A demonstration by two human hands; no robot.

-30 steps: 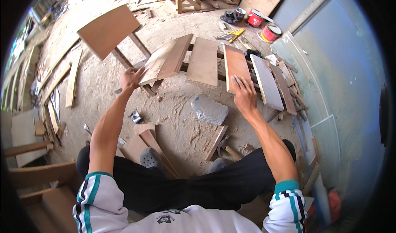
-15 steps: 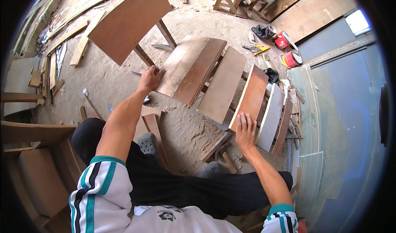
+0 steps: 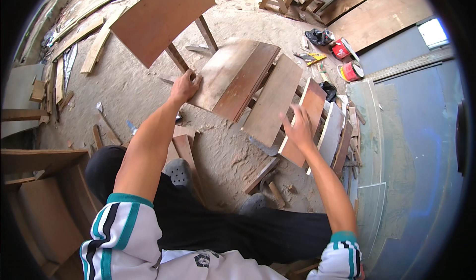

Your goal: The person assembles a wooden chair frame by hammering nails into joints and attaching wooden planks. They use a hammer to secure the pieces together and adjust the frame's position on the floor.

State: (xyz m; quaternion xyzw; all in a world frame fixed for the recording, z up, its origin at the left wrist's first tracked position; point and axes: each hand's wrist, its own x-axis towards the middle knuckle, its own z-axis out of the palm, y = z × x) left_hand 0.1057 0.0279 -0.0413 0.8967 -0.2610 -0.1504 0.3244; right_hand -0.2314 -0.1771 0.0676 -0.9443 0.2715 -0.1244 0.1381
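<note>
A wooden piece stretches across the floor before me, with several boards set on dark rails. At its far left stands a curved reddish-brown panel (image 3: 161, 20) on two uprights. My left hand (image 3: 185, 86) is closed on the near left corner of a wide board (image 3: 233, 77), pale on one half and reddish on the other. To the right follow a grey-brown slat (image 3: 273, 99), an orange-brown slat (image 3: 313, 101), a pale grey slat (image 3: 329, 136) and a dark brown slat (image 3: 343, 151). My right hand (image 3: 299, 130) hovers over or lightly touches the orange-brown slat, fingers apart, slightly blurred.
Loose planks (image 3: 101, 44) lie at the far left, and offcuts (image 3: 182, 153) by my feet. An open wooden cabinet (image 3: 47, 200) stands at lower left. Red paint cans (image 3: 351, 71) and a yellow-handled tool (image 3: 315, 58) sit at right, near glass sheets (image 3: 372, 191). Another person sits far back.
My right hand has lifted from the near end of the orange-brown slat and moved up and away from me, its fingers spreading. My left hand keeps its hold on the wide board's corner.
</note>
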